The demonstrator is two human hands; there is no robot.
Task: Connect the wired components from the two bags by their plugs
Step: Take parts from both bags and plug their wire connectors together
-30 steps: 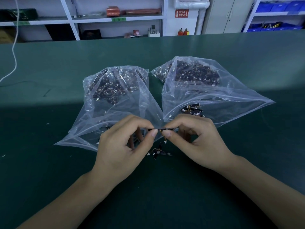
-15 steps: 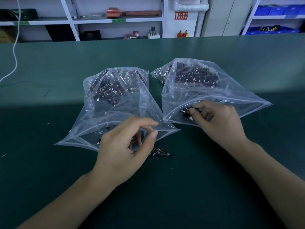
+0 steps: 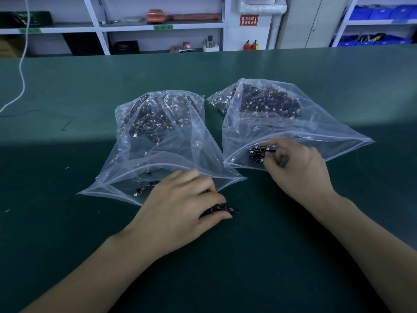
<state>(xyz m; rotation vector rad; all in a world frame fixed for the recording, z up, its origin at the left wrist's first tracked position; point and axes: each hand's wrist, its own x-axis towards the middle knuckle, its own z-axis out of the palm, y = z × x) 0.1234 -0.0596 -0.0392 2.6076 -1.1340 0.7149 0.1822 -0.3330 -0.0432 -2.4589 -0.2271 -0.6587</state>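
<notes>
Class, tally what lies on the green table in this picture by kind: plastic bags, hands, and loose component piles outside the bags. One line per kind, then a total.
Bags: 2, left bag and right bag
Hands: 2, left hand and right hand
Loose pile outside the bags: 1, pile
Total: 5

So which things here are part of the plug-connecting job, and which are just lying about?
Job:
left bag
right bag
joined pieces on the mat
left hand
right hand

Lying about:
white cord
shelf clutter
blue bins
</notes>
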